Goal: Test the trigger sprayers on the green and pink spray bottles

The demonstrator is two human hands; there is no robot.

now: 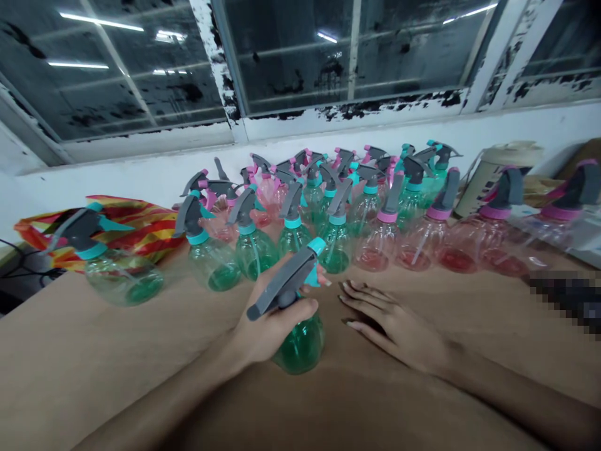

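While dark windows are spanning the wall behind, a brown table is spreading beneath the hands. Rows of spray bottles are standing along its far side, green ones wearing turquoise collars and pink ones wearing pink collars. At the left, a red-and-yellow striped bag is lying behind the nearest bottles; at the right, a cream jug is leaning near the wall. The right hand is resting palm down, its fingers loosely spread and gripping nothing visible. The left hand is wrapping thumb and fingers closely round the neck of a green sprayer, just before the rows. Its turquoise nozzle is pointing away from the person.
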